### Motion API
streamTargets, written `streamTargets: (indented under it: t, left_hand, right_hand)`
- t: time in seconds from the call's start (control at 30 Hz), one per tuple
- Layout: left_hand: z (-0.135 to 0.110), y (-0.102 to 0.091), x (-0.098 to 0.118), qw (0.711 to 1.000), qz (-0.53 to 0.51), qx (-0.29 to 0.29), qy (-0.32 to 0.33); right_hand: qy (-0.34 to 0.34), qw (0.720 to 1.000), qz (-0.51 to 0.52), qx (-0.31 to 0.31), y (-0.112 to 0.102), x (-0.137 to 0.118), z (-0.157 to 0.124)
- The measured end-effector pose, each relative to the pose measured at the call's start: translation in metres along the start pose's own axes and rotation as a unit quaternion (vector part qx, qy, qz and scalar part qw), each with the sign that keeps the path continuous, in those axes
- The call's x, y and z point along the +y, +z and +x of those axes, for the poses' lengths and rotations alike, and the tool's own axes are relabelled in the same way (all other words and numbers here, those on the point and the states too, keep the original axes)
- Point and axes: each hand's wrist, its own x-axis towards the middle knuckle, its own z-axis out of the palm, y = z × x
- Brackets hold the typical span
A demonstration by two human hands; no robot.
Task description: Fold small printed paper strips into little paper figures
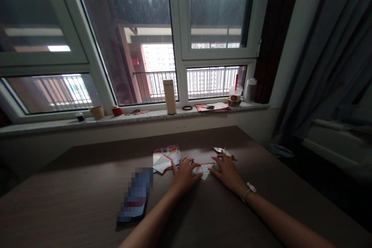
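Observation:
A small folded paper triangle (205,169), white with a red line along its far edge, lies on the table between my two hands. My left hand (186,174) has its thumb and index finger at the triangle's left corner, the other fingers spread on the tabletop. At the right corner, the thumb and index finger of my right hand (229,173) hold the paper's edge. Just beyond the right fingertips is a folded paper piece (225,152) with pointed ends. Beside my left fingers, another folded white paper (163,164) rests on a colourful printed sheet (167,150).
A pixelated dark-blue flat object (135,195) lies left of my left forearm on the brown table (72,186). Along the windowsill stand a beige bottle (170,97), a paper cup (97,112), a drink cup with a straw (235,93) and printed papers with scissors (210,107).

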Motion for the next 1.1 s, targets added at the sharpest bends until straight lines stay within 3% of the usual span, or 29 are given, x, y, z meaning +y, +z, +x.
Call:
streamTargets:
  t: [0.2, 0.33, 0.7, 0.97, 1.1]
  left_hand:
    - [-0.001, 0.0, 0.002, 1.0, 0.01, 0.009, 0.018]
    - [0.0, -0.002, 0.003, 1.0, 0.017, 0.001, 0.024]
    - [-0.001, -0.001, 0.002, 0.998, 0.028, 0.045, 0.045]
    - [0.001, -0.002, 0.005, 0.996, 0.02, 0.086, 0.017]
    - [-0.001, -0.001, 0.009, 0.997, 0.003, 0.076, 0.023]
  right_hand:
    - [-0.116, 0.99, 0.051, -0.059, 0.001, -0.004, -0.001]
    - [-0.14, 0.986, 0.047, -0.074, 0.001, -0.011, -0.001]
    - [-0.066, 0.993, 0.088, -0.044, 0.004, -0.013, 0.001]
    - [0.018, 0.994, 0.096, 0.038, 0.007, -0.003, 0.006]
    - [0.014, 0.988, 0.143, 0.058, 0.007, -0.004, 0.007]
